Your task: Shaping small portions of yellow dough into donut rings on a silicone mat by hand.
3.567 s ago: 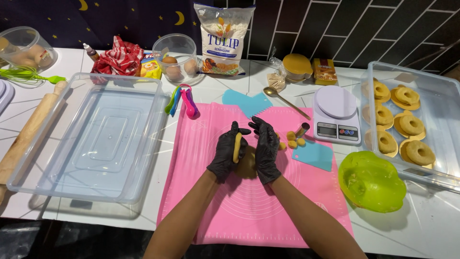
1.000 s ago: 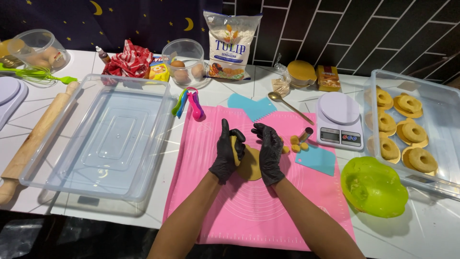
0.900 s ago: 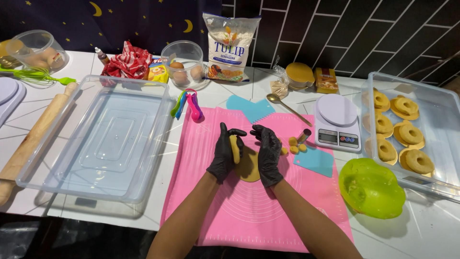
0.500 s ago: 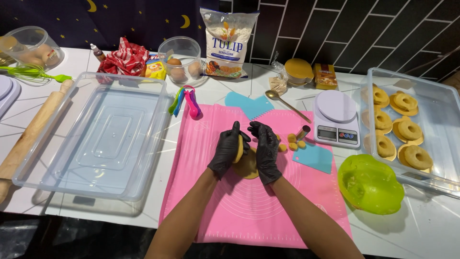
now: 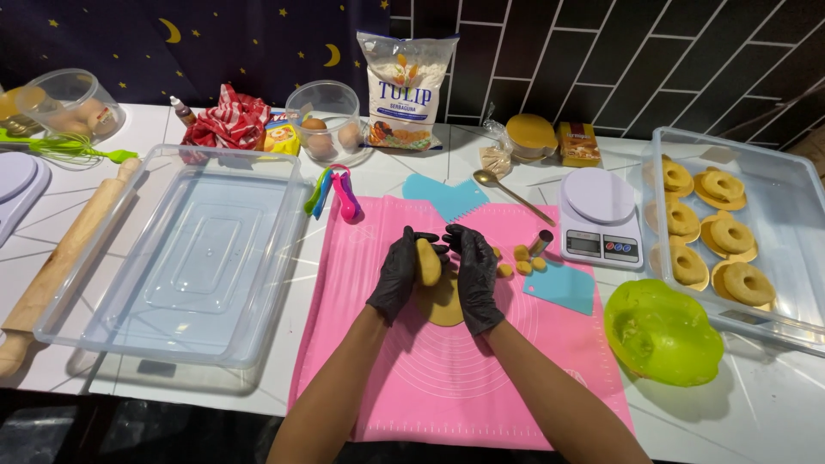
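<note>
Dough fills the space between two black-gloved hands: the left hand (image 5: 397,277) cups a small yellow dough piece (image 5: 428,262) upright against its fingers, and the right hand (image 5: 474,277) presses toward it from the other side, fingertips of both nearly meeting above it. Beneath the hands a flat round of dough (image 5: 444,302) lies on the pink silicone mat (image 5: 447,378). Just right of the right hand sit a few small dough bits (image 5: 522,256) and a short metal cutter tube (image 5: 540,243), with a teal scraper (image 5: 560,287) below them. Farther right stand a white kitchen scale (image 5: 599,216), a green bowl (image 5: 662,332) and a clear bin of ring-shaped dough pieces (image 5: 778,219). Left of the left hand rests a clear plastic tray (image 5: 172,258), with a wooden rolling pin (image 5: 60,266) beyond it. Past the fingertips lie coloured measuring spoons (image 5: 335,191), a glass bowl of eggs (image 5: 326,120) and a flour bag (image 5: 404,90).
</note>
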